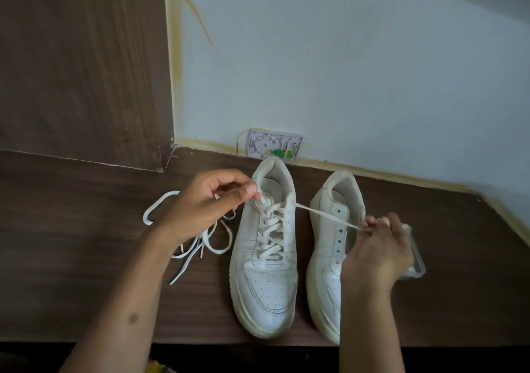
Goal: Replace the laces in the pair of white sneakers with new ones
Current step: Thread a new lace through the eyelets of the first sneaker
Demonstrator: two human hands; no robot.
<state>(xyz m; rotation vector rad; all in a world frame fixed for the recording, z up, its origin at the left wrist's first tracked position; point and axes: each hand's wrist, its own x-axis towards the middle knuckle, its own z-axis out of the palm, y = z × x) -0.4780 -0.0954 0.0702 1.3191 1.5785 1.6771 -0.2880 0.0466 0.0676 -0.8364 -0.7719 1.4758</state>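
Two white sneakers stand side by side on a dark wooden surface, toes towards me. The left sneaker (265, 258) is laced with a white lace (274, 229) up to its top eyelets. My left hand (205, 203) pinches one end of that lace beside the collar. My right hand (378, 249) pinches the other end, which runs taut across the right sneaker (329, 246). The right sneaker has bare eyelets and is partly hidden by my right hand. Loose white laces (200, 243) lie in a heap left of the shoes, partly under my left wrist.
A clear plastic case (415, 260) lies right of the right sneaker, behind my right hand. A small white wall box (272, 144) with a green connector sits at the wall's base. A wooden panel (83, 65) rises at the back left. The surface's front edge (200, 342) is near me.
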